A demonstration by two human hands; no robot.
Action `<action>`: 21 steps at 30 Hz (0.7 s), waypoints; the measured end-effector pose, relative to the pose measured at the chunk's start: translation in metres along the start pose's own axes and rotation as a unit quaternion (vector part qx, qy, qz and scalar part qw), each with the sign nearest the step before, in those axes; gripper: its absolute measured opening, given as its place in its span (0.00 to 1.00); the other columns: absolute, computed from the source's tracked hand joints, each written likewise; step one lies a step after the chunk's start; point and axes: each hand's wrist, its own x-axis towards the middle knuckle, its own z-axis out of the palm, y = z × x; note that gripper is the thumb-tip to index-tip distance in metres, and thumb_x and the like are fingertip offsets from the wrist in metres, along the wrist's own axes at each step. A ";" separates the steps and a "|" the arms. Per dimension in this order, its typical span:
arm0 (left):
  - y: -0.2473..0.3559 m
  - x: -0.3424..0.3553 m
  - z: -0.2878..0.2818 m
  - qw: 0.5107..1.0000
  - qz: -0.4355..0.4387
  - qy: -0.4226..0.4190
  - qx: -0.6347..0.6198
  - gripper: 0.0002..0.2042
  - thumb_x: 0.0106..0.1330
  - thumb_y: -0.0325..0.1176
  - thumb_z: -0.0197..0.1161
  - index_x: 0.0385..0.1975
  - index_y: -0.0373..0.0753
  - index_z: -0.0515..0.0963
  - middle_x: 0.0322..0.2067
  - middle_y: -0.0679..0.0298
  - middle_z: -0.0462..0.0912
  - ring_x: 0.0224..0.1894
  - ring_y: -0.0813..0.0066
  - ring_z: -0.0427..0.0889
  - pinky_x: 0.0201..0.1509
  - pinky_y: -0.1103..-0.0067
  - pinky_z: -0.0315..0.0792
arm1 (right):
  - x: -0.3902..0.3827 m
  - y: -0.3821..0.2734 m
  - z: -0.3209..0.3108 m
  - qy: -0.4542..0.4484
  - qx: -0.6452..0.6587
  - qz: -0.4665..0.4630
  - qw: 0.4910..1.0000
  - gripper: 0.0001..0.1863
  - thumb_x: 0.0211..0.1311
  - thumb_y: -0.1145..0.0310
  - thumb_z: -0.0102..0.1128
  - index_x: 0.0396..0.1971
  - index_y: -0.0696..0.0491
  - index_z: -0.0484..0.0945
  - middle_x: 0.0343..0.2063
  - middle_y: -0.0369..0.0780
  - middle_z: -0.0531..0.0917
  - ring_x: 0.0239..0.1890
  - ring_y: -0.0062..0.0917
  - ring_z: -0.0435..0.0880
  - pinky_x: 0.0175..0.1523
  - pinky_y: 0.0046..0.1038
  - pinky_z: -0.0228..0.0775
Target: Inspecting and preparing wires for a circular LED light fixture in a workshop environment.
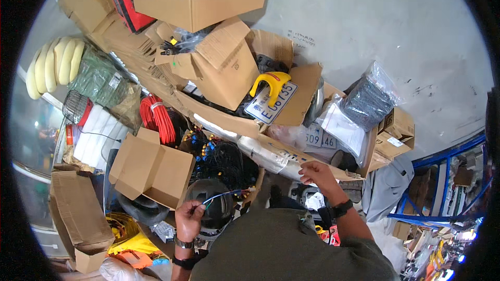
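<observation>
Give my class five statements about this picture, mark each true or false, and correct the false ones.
1. The left hand holds thin wires. True.
2. The right hand grips the yellow curved piece. False: the right hand is well apart from the yellow curved piece.
3. The coiled cable is blue. False: the coiled cable is red.
4. A small open cardboard box lies left of the tangle of black cables in the picture. True.
5. Both wrists are bare. False: a dark band is on the right wrist, and the left wrist has bands too.
</observation>
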 end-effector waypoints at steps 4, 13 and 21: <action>0.040 0.025 0.025 0.998 0.033 -0.030 0.050 0.02 0.58 0.22 0.64 0.30 0.32 0.79 0.23 0.67 0.79 0.26 0.83 0.73 0.30 0.83 0.69 | 0.001 -0.024 0.012 -0.092 -0.056 -0.053 0.993 0.20 0.60 0.67 0.61 0.50 0.61 0.73 0.39 0.43 0.82 0.39 0.26 0.83 0.46 0.26 0.76; 0.071 0.052 0.067 0.990 0.059 -0.104 0.070 0.03 0.56 0.24 0.65 0.29 0.34 0.79 0.23 0.60 0.81 0.25 0.73 0.81 0.31 0.78 0.72 | 0.021 -0.071 0.044 -0.284 -0.237 -0.143 0.918 0.18 0.59 0.63 0.61 0.46 0.57 0.77 0.41 0.44 0.83 0.44 0.29 0.82 0.50 0.30 0.73; 0.072 0.047 0.072 0.983 0.063 -0.096 0.145 0.04 0.55 0.24 0.66 0.29 0.34 0.80 0.26 0.58 0.82 0.28 0.68 0.82 0.33 0.77 0.74 | 0.041 -0.078 0.033 -0.283 -0.242 -0.149 0.916 0.11 0.60 0.68 0.60 0.40 0.57 0.79 0.34 0.40 0.83 0.37 0.24 0.81 0.45 0.26 0.72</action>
